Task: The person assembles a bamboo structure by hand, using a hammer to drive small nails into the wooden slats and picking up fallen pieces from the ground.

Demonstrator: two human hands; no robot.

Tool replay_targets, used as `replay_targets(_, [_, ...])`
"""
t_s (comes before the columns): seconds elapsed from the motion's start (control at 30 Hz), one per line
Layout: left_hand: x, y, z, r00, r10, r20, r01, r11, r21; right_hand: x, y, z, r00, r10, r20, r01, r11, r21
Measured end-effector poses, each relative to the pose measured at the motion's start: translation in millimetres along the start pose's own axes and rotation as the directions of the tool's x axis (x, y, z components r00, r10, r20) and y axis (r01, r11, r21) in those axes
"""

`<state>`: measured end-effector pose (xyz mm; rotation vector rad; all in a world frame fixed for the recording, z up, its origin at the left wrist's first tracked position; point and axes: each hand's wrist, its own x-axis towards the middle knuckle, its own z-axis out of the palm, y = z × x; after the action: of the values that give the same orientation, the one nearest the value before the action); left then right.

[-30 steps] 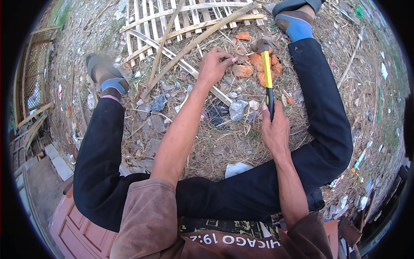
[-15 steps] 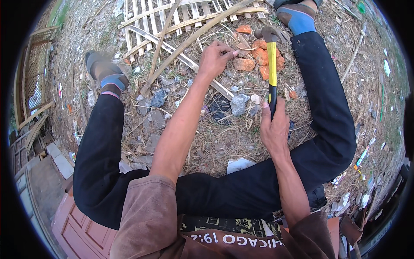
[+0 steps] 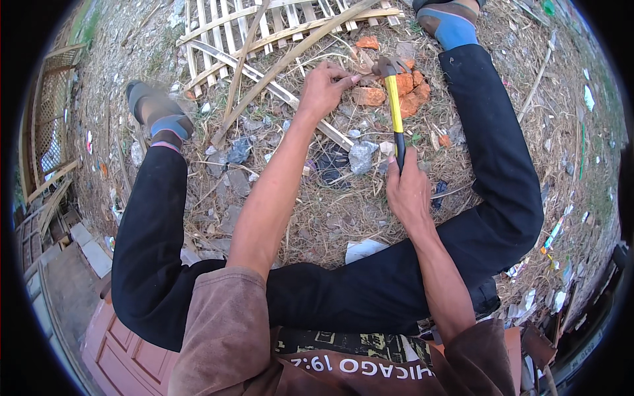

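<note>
My right hand (image 3: 411, 193) is wrapped round the black grip of a claw hammer (image 3: 395, 102) with a yellow shaft. Its metal head is just right of my left fingertips, over the orange brick pieces (image 3: 413, 99). Thumb and fingers of my left hand (image 3: 323, 91) are pinched together above the ground; whatever they hold is too small to make out. Close to those fingertips lies a single brick chunk (image 3: 368, 96). A thin pale strip curves past the fingertips toward the hammer head.
A slatted wooden lattice (image 3: 284, 32) lies beyond my left hand, with a long wooden stick (image 3: 290, 65) across it. Grey stones (image 3: 361, 157) and dry grass cover the ground between my legs. A pink panelled door (image 3: 129, 346) is at the lower left.
The hammer has swung left, bringing its head from above the brick pieces to beside my left fingertips. My right hand has shifted slightly left; my left hand stays nearly in place.
</note>
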<state>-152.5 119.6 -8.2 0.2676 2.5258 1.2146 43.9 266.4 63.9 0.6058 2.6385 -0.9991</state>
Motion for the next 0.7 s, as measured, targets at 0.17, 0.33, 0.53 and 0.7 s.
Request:
replay_targets(0.17, [2.3,-3.1,6.0,1.0,0.018,-0.02,-0.017,1.0,0.025,-1.9,-8.2,-19.5,0.995,0.0,-0.101,0.023,0.973,0.229])
replay_targets(0.33, [4.0,-8.6,0.3,1.0,-0.013,0.008,0.013,1.0,0.006,1.4,-2.7,-5.8,1.0,-0.015,-0.013,0.016,0.998,0.064])
replay_targets(0.53, [2.3,0.2,5.6,1.0,-0.016,-0.014,0.017,1.0,0.02,-4.2,-4.2,-8.9,0.992,-0.006,-0.128,0.029,0.984,0.176])
replay_targets(0.7, [4.8,-3.5,2.1,0.999,-0.003,-0.032,0.002,1.0,-0.017,3.2,-2.9,-5.5,1.0,-0.011,0.021,0.01,0.999,0.049])
